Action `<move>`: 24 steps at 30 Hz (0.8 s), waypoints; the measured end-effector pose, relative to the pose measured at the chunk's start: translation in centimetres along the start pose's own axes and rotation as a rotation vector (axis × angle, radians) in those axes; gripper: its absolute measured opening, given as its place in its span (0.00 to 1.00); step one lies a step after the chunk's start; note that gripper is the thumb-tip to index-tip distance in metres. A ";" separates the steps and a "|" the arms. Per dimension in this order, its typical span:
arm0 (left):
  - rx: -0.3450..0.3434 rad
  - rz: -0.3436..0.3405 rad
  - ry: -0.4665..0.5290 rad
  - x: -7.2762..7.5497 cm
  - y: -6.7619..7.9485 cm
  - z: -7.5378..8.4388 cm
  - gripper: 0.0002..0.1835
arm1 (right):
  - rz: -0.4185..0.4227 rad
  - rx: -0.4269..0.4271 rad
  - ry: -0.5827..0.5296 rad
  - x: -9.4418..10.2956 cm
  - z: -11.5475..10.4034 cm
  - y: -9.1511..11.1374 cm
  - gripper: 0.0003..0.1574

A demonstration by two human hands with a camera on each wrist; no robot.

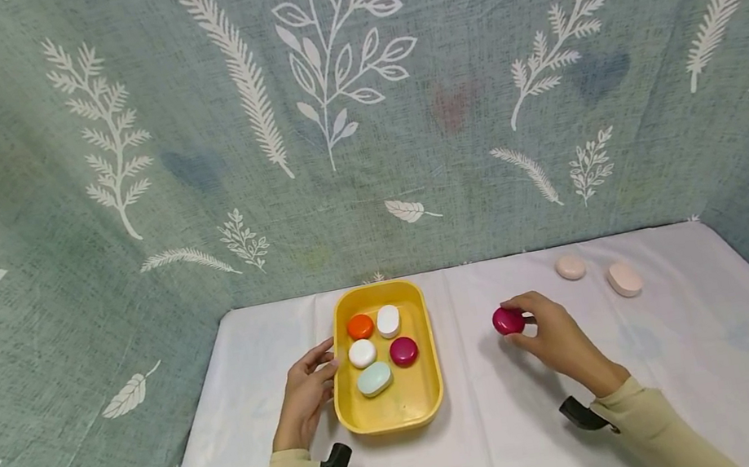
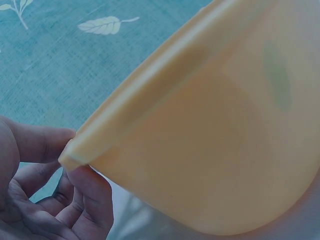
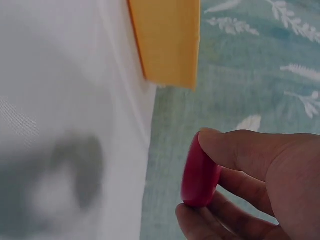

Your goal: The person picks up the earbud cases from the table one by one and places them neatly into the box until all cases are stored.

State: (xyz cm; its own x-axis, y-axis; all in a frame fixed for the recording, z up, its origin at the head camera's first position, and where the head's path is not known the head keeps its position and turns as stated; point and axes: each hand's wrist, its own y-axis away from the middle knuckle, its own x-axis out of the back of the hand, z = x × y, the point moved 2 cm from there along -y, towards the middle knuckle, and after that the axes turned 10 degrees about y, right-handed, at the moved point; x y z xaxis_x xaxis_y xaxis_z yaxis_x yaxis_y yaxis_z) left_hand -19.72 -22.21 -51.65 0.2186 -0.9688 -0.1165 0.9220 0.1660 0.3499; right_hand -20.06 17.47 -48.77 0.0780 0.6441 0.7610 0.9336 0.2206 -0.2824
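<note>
A round magenta soap bar (image 1: 507,320) is pinched between the thumb and fingers of my right hand (image 1: 559,339), held above the white cloth to the right of the tray. In the right wrist view the magenta soap bar (image 3: 200,172) appears edge-on. My left hand (image 1: 304,398) grips the left rim of a yellow tray (image 1: 406,420); the left wrist view has thumb and forefinger on either side of its rim (image 2: 115,117). Inside the tray lie an orange soap (image 1: 360,327), two white soaps (image 1: 388,321), a second magenta soap (image 1: 404,351) and a mint-green soap (image 1: 374,380).
Two pale pink soap bars (image 1: 569,267) (image 1: 624,279) lie at the back right of the white-covered table (image 1: 486,454). A green leaf-patterned curtain (image 1: 370,209) stands behind the table and along its sides.
</note>
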 end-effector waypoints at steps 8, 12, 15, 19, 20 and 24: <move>-0.001 0.001 0.000 0.1 0.0 -0.1 0.25 | -0.018 0.052 -0.047 -1.4 -2.2 -0.6 0.29; -0.002 -0.004 0.003 0.2 0.0 -0.1 0.25 | -0.034 0.061 -0.064 -2.0 -3.1 -1.0 0.30; -0.004 -0.012 0.005 0.2 0.0 -0.1 0.25 | -0.047 0.065 -0.079 -2.4 -3.9 -1.3 0.30; -0.005 -0.018 0.005 0.2 0.0 0.0 0.25 | -0.066 0.077 -0.092 -2.9 -4.8 -1.7 0.30; -0.005 -0.017 0.004 0.2 0.0 0.0 0.25 | -0.070 0.080 -0.096 -3.0 -5.1 -1.8 0.30; 0.005 -0.007 -0.003 0.1 0.1 0.0 0.25 | -0.087 0.090 -0.114 -3.3 -6.0 -2.1 0.30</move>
State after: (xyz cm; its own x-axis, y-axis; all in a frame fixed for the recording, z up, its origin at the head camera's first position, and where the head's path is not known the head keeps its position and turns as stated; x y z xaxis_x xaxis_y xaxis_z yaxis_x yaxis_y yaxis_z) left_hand -19.65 -22.30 -51.63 0.2116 -0.9704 -0.1164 0.9218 0.1585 0.3539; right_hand -20.21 10.45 -47.19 -0.0473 0.6977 0.7149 0.8997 0.3407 -0.2729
